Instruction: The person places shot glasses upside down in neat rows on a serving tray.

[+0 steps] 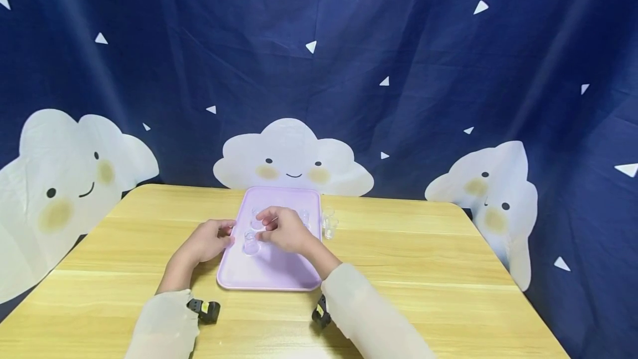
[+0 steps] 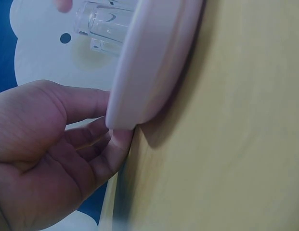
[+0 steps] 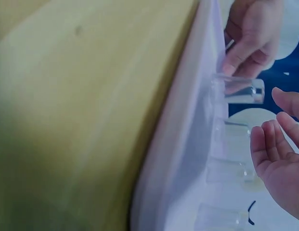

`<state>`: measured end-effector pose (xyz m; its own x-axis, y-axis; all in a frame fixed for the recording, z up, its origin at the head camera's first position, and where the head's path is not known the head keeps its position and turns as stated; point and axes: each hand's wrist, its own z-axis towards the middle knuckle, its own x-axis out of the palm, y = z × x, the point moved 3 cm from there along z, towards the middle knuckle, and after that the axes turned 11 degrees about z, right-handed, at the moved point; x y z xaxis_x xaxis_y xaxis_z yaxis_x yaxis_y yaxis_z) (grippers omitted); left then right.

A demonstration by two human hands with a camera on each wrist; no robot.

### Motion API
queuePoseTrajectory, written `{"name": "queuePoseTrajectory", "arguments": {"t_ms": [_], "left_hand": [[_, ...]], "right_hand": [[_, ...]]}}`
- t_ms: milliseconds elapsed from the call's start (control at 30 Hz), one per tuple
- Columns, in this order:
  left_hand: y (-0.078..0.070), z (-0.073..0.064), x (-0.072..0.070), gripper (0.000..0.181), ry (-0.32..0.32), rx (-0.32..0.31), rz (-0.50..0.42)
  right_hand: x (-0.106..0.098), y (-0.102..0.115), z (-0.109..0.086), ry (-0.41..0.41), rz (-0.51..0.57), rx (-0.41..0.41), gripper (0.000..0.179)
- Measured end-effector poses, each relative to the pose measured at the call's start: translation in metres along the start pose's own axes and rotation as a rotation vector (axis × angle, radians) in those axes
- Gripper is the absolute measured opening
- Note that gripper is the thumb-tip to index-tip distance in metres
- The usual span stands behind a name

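My left hand [image 1: 206, 241] pinches the left edge of a lilac tray [image 1: 274, 278]; in the left wrist view the thumb [image 2: 86, 102] lies against the rim and fingers reach beneath. Over the tray is my right hand [image 1: 286, 230], its thumb and fingers apart. A small clear glass [image 1: 251, 246] stands near its thumb, at the tray's left. Seen from the right wrist, that glass [image 3: 245, 91] has its thick end away from the tray, and a gap separates it from the right hand [image 3: 284, 154]. Another clear glass [image 1: 256, 220] stands behind, partly covered by the fingers.
A further clear glass [image 1: 304, 216] stands at the tray's right side. Beyond the right rim, clear glasses [image 1: 329, 225] sit on the wooden table [image 1: 423, 270]. A dark blue curtain [image 1: 309, 87] with printed clouds hangs behind the table's far edge.
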<state>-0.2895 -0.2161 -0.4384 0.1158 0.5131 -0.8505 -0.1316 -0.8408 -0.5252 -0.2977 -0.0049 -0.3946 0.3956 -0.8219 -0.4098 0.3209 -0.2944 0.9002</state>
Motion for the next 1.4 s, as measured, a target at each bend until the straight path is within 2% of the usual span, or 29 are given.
{"name": "queuePoseTrajectory", "arguments": {"t_ms": [433,733,1100,1400], "left_hand": [[-0.002,-0.001,0.0,0.045,0.0,-0.018,0.002],[-0.001,0.0,0.001,0.045,0.003,-0.025,-0.002],[-0.003,-0.002,-0.001,0.046,0.006,-0.031,-0.014],[-0.004,-0.003,0.0,0.046,-0.002,-0.027,-0.01]], "right_hand": [[-0.048,0.004,-0.008,-0.043,-0.061,-0.076,0.032],[-0.08,-0.006,-0.023,-0.108,-0.085,-0.095,0.031],[-0.113,-0.034,-0.045,-0.205,-0.096,-0.067,0.034],[-0.127,-0.055,-0.057,-0.272,-0.053,-0.009,0.039]]}}
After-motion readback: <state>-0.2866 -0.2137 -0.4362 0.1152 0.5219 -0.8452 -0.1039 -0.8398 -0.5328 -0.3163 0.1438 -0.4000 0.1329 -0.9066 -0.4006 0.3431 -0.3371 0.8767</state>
